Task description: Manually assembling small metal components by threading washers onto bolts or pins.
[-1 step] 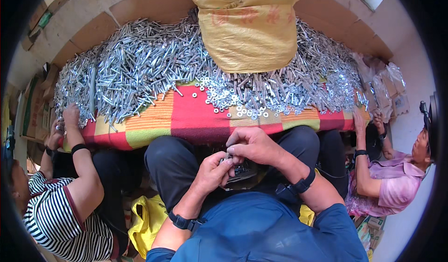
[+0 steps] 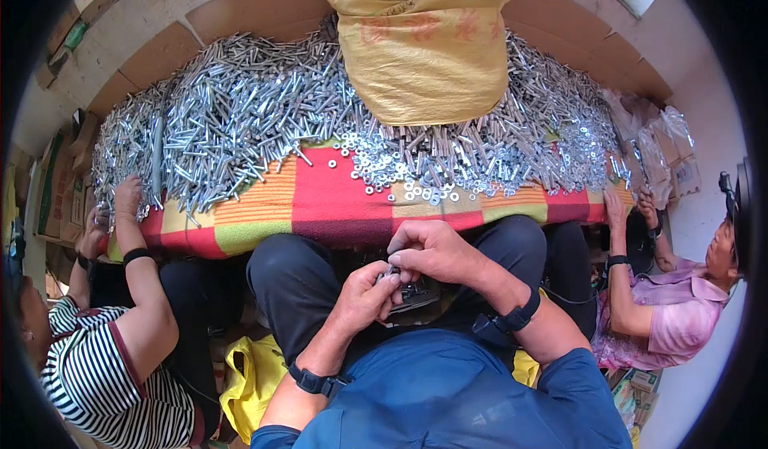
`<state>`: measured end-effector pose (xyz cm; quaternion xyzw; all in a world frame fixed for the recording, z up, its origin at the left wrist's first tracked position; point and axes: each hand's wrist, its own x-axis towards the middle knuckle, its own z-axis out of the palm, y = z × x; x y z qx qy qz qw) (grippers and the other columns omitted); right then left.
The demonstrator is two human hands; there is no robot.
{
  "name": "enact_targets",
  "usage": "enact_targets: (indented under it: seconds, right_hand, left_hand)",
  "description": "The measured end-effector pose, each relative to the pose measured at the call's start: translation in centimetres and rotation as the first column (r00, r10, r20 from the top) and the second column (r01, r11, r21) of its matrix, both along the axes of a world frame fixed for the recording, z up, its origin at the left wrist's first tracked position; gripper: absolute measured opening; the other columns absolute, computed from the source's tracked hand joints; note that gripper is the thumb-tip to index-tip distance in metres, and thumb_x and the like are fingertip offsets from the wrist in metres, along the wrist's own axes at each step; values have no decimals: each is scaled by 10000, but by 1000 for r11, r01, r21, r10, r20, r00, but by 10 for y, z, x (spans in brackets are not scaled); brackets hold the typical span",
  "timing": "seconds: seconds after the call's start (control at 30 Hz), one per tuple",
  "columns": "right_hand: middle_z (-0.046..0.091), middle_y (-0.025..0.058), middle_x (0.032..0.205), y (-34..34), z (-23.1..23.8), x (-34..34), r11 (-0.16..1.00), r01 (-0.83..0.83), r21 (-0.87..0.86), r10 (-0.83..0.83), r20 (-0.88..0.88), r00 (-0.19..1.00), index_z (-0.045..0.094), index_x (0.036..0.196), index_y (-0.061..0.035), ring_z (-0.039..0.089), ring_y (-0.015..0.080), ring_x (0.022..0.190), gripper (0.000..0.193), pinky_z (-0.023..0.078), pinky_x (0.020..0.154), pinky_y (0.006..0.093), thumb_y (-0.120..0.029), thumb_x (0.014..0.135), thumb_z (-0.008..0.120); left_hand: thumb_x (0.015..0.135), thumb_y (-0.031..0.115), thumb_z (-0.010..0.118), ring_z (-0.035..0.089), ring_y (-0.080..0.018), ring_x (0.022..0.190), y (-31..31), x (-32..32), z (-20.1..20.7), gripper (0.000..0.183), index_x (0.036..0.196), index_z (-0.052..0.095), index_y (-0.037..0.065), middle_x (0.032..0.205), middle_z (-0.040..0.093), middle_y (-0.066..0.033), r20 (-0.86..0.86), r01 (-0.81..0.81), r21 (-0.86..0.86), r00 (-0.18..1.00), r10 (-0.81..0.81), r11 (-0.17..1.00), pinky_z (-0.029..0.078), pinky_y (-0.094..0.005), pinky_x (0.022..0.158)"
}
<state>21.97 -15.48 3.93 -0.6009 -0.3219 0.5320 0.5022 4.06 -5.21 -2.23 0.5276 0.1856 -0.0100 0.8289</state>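
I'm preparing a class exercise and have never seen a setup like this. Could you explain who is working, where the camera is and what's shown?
No robot here: these are a person's bare hands. A wide fisheye camera on that person's head looks down, so straight edges bend. The left hand holds a small metal piece, mostly hidden by fingers; the right hand is close against it. Beyond the knees, a checked cloth bears heaped metal rods, washers and a yellow sack. A co-worker in stripes sits at left, another in pink at right.
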Motion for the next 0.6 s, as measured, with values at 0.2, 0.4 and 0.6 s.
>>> enact_targets:
  seconds: [0.2, 0.4, 0.6]
  right_hand:
    - [675, 68, 837, -13, -12, 3, 997, 46, -68, -57, -167, 984, 645, 1019, 17, 662, 115, 688, 126, 558, 609, 266, -74, 936, 670]
    - [677, 76, 821, -31, -30, 7, 970, 242, -31, -219, -547, 808, 623, 1059, -2, 675, 131, 677, 130, 568, 628, 267, -76, 960, 665]
    - [680, 57, 860, -31, -11, -8, 990, 138, -11, -137, -214, 967, 632, 1056, 10, 675, 121, 711, 143, 559, 646, 268, -94, 961, 659]
  left_hand:
    - [1029, 169, 580, 528, -83, 488, 0, 0, 7, 197, 1139, 603, 7, 786, 660, -76, 38, -66, -120, 997, 71, 991, 423, -219, 462]
    - [1052, 354, 563, 521, -86, 462, 3, -1, 2, 370, 1082, 620, -10, 750, 653, -88, 105, -63, -180, 991, 83, 982, 393, -203, 449]
    - [1065, 336, 544, 504, -83, 454, 1, -3, -2, 360, 965, 634, 2, 731, 643, -79, 72, -17, -131, 997, 27, 991, 383, -213, 437]
